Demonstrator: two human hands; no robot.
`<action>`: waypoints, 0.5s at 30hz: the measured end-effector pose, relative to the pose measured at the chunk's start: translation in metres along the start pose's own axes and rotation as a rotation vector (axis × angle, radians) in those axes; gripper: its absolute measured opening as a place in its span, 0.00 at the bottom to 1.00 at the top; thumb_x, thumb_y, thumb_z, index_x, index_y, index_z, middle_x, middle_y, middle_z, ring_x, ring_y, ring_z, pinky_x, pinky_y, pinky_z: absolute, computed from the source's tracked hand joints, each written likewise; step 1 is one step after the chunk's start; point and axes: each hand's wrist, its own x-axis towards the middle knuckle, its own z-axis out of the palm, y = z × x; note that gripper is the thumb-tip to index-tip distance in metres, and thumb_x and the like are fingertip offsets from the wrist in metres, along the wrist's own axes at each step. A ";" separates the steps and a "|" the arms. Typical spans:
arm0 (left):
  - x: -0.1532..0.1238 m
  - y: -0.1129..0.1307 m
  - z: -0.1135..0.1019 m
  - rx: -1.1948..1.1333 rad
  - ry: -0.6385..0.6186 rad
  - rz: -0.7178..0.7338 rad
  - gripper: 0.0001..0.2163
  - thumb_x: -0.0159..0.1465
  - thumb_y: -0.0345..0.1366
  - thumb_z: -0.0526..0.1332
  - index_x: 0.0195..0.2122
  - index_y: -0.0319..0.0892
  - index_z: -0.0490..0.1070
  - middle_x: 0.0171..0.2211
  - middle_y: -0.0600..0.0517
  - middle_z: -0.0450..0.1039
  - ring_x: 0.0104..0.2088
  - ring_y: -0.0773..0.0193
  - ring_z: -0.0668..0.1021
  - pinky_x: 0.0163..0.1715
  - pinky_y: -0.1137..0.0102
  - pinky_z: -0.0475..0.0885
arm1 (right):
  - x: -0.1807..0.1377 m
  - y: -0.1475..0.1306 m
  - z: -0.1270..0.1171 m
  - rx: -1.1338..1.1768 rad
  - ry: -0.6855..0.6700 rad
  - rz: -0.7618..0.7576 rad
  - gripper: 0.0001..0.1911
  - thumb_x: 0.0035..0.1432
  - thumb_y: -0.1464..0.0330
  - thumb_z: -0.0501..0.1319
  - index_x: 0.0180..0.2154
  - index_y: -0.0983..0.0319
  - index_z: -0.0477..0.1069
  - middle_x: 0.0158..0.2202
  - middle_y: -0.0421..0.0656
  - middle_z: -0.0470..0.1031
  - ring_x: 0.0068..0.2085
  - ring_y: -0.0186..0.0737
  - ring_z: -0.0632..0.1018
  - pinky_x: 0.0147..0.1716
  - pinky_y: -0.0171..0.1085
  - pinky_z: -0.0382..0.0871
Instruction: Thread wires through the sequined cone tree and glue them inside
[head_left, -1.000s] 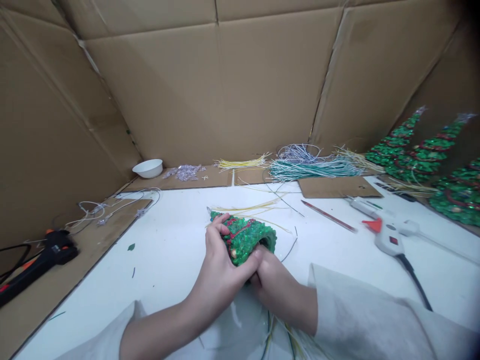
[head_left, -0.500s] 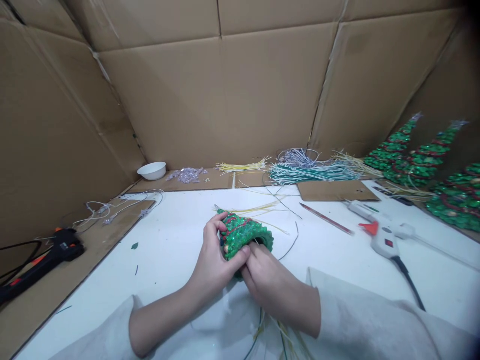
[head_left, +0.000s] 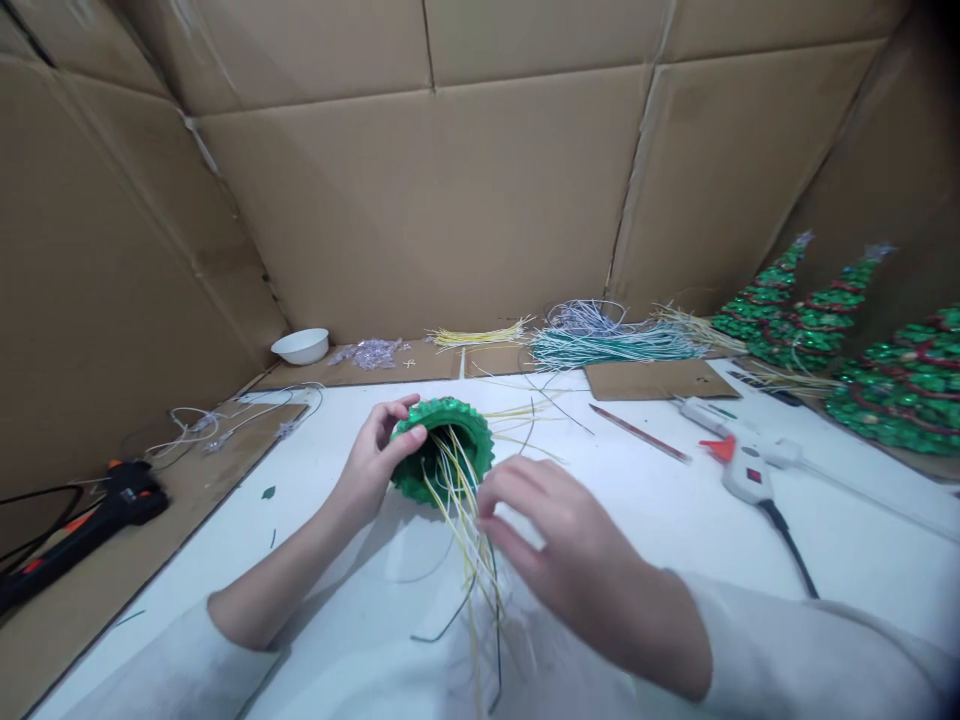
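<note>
Here, a left hand point(head_left: 375, 455) steadies a hollow, glittery green tree cone point(head_left: 469, 432) just above the white surface point(head_left: 637, 500), open base facing the wearer.
Any lettering on the black-and-orange handled tool point(head_left: 131, 497) at far left is too small to read; the left forearm slants up from the lower left, its grip grasping the cone with the thumb over the rim, while the right hand point(head_left: 555, 520) bends its fingers beside thin yellow, white and dark wires point(head_left: 456, 500) spilling from the opening, whether pinching one I cannot tell.

Rough, glossy held tree point(head_left: 475, 432) (plastic-looking)
</note>
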 end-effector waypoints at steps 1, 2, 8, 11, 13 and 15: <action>0.003 0.000 -0.003 -0.043 0.040 -0.027 0.13 0.52 0.40 0.65 0.36 0.42 0.66 0.46 0.50 0.72 0.44 0.57 0.75 0.40 0.68 0.68 | 0.002 0.005 -0.010 0.026 0.036 0.020 0.05 0.59 0.73 0.55 0.31 0.61 0.67 0.30 0.41 0.71 0.33 0.36 0.71 0.34 0.36 0.67; 0.005 0.001 -0.006 -0.087 0.080 -0.053 0.13 0.52 0.41 0.65 0.36 0.42 0.68 0.40 0.51 0.74 0.39 0.59 0.76 0.36 0.70 0.69 | 0.002 0.011 -0.021 0.030 0.071 0.045 0.04 0.59 0.72 0.56 0.31 0.60 0.67 0.30 0.40 0.71 0.33 0.35 0.71 0.33 0.34 0.66; 0.008 0.005 -0.014 -0.250 0.185 -0.081 0.15 0.51 0.44 0.63 0.35 0.40 0.72 0.27 0.54 0.74 0.30 0.62 0.75 0.28 0.72 0.69 | -0.030 0.076 -0.093 -0.337 0.201 0.501 0.03 0.56 0.66 0.58 0.31 0.58 0.68 0.28 0.40 0.74 0.26 0.35 0.70 0.27 0.35 0.59; 0.006 0.004 -0.013 -0.254 0.194 -0.087 0.16 0.51 0.44 0.63 0.37 0.40 0.73 0.25 0.55 0.74 0.28 0.62 0.75 0.26 0.72 0.69 | -0.057 0.121 -0.122 -0.407 0.115 0.854 0.04 0.58 0.65 0.55 0.33 0.58 0.67 0.29 0.44 0.75 0.26 0.36 0.72 0.29 0.37 0.59; 0.004 0.003 -0.012 -0.273 0.192 -0.090 0.16 0.52 0.44 0.62 0.37 0.40 0.73 0.24 0.55 0.74 0.26 0.62 0.75 0.25 0.72 0.69 | -0.075 0.148 -0.135 -0.469 0.030 0.961 0.11 0.59 0.63 0.53 0.27 0.58 0.67 0.25 0.46 0.74 0.25 0.37 0.72 0.29 0.38 0.59; 0.003 0.003 -0.011 -0.302 0.194 -0.100 0.15 0.52 0.45 0.61 0.36 0.41 0.74 0.26 0.54 0.75 0.27 0.61 0.76 0.25 0.71 0.70 | -0.093 0.169 -0.142 -0.560 0.008 0.960 0.14 0.59 0.63 0.52 0.24 0.58 0.69 0.23 0.48 0.74 0.24 0.37 0.72 0.29 0.39 0.59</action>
